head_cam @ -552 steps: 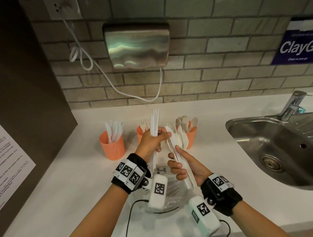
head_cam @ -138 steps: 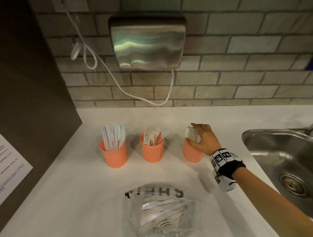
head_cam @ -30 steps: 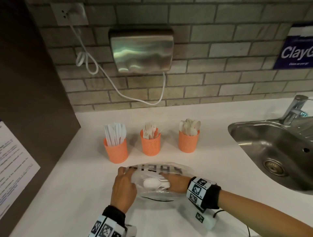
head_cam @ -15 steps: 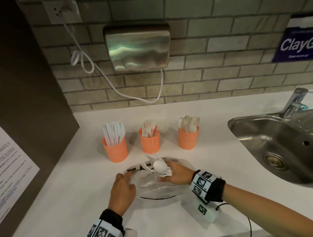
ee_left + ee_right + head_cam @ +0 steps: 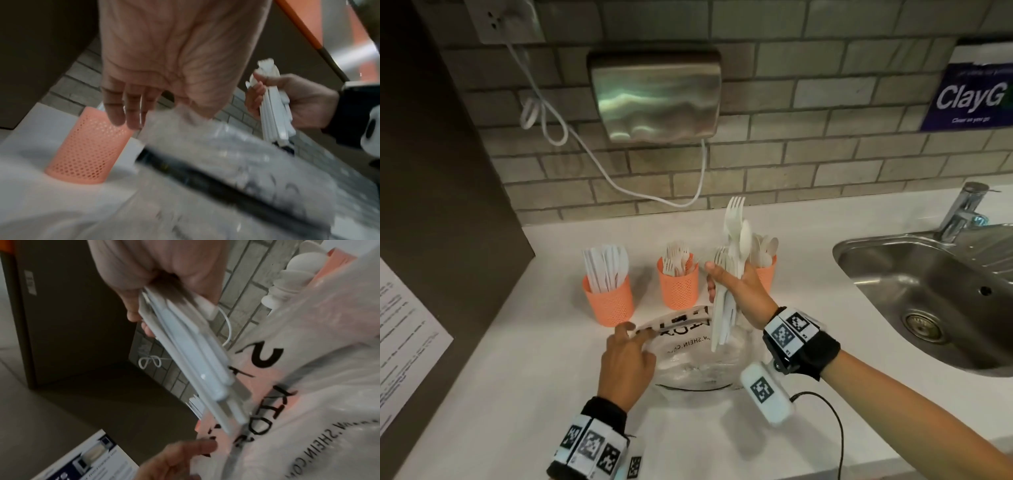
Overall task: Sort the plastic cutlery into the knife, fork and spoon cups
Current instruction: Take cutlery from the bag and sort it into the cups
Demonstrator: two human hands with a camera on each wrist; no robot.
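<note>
We judge the white plastic cutlery bundle light, stiff and slick, so mixed pieces can slide past each other; taking it around the handles, below the heads, looks safest. Our right hand is curled round that bundle and holds it upright above the clear plastic bag, fork tines and a spoon bowl sticking out on top, just in front of the spoon cup. Our left hand lies with fingers nearly straight, its fingertips pressing the bag's printed edge down on the white counter. The knife cup and fork cup stand to the left, already holding cutlery.
</note>
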